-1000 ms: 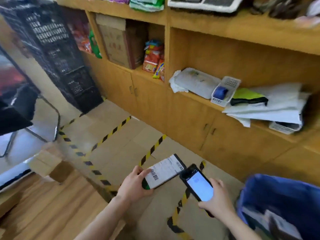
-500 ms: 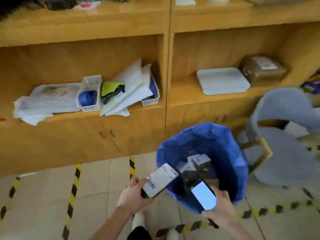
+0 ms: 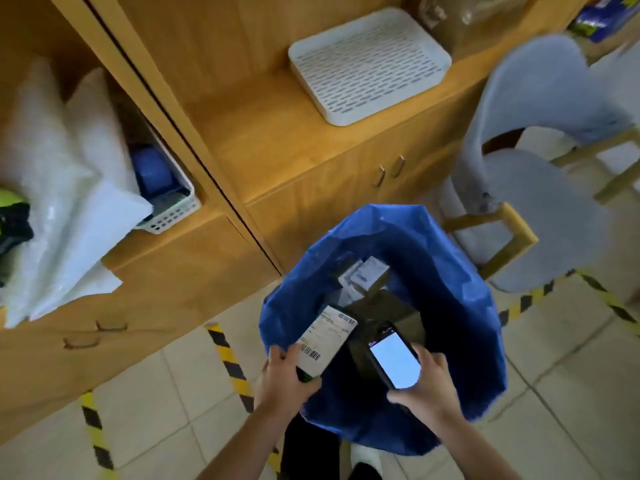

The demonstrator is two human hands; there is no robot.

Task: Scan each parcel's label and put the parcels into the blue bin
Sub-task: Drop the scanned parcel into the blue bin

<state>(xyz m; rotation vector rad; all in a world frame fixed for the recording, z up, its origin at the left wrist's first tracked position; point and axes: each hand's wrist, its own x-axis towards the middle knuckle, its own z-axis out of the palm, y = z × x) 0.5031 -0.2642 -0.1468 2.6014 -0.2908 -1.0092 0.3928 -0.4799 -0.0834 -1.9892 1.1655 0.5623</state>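
— Blue plastic is filling the near view. What is hovering over it?
— Both hands are hanging over the near rim of the blue bin point(image 3: 460, 306). The left hand point(image 3: 287, 379) is gripping a parcel point(image 3: 325, 341) by its lower end, thumb lying across the white label. The parcel is tilting up over the bin's mouth and is not yet inside.
— And the other hand?
— The right hand point(image 3: 429, 389) is curling its fingers round a phone point(image 3: 393, 355). Its lit screen is facing up, just beside the parcel but apart from it.
— What is lying deeper in the bin?
— Several boxed parcels point(image 3: 363, 275) are resting at the bottom, their labels too blurred to read.
— And beyond?
— Yellow-and-black tape point(image 3: 228, 362) is running across the tiled floor point(image 3: 166, 393) left of the bin. A wooden cabinet point(image 3: 277, 150) is standing behind it, with a white slotted tray point(image 3: 367, 64) lying on its open shelf. In the left compartment a white basket point(image 3: 173, 209) is sitting beside white packing bags point(image 3: 59, 174), which are hanging over the shelf edge. A pale grey chair point(image 3: 540, 188) is standing near the bin's right side.
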